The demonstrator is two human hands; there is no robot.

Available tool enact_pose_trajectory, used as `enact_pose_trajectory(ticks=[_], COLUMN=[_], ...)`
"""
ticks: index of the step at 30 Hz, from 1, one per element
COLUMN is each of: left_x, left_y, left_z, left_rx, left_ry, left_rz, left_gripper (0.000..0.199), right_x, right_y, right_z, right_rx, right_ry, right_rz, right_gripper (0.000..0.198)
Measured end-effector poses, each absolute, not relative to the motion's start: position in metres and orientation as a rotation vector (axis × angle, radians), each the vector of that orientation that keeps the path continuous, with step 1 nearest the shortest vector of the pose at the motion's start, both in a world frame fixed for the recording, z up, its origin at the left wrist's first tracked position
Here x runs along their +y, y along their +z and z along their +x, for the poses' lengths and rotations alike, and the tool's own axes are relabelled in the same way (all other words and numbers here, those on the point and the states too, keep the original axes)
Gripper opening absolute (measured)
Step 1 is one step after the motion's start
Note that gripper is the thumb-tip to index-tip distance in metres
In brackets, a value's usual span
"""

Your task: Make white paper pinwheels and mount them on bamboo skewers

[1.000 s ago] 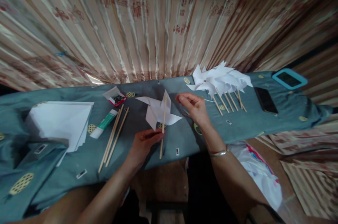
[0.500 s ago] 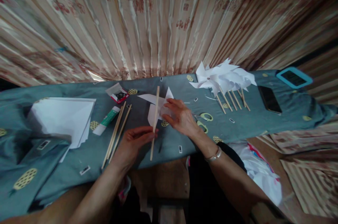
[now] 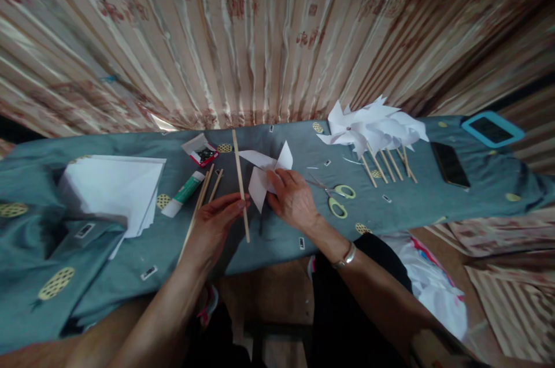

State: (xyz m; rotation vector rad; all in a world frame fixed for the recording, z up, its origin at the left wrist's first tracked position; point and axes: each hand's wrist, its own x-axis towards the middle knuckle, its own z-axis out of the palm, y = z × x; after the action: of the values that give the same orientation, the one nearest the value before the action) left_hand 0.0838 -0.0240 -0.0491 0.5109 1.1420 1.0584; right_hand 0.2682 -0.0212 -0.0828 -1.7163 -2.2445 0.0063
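Observation:
Between the thumb and fingers of my left hand is a thin wooden stick, held nearly upright. My right hand pinches a white paper pinwheel near its centre, its pointed blades spreading left and up. The stick is just left of the pinwheel and looks apart from it. Loose wooden sticks lie under and beside my left hand. To the right of my right hand rest scissors with pale green handles, blades partly spread.
A glue stick and a small red-and-white box of dark bits lie at left, near stacked white paper. Finished pinwheels on sticks are piled at back right. Beyond them are a phone and a blue-framed device.
My left hand has shifted the stick left, off the front of the pinwheel. My right hand keeps its pinch on the pinwheel, now turned slightly. The view has also moved a little.

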Motion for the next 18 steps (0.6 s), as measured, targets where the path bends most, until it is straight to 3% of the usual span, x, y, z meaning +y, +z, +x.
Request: enact_pose_trajectory(ticks=[13,18], left_x=[-0.023,-0.020], left_y=[-0.049,-0.052], left_z=[0.087,0.088], left_rx=[1.160,1.143], left_ry=[1.067,1.121], left_rz=[0.512,0.528], left_gripper=[0.027,0.027], right_x=[-0.018,-0.016], right_y=[-0.080,-0.075], right_z=[0.294,0.308], right_rx=[-2.170,-1.835], right_ry=[-0.098,0.169], right_rz=[-1.629,-1.470], right_gripper=[0.036,0.038])
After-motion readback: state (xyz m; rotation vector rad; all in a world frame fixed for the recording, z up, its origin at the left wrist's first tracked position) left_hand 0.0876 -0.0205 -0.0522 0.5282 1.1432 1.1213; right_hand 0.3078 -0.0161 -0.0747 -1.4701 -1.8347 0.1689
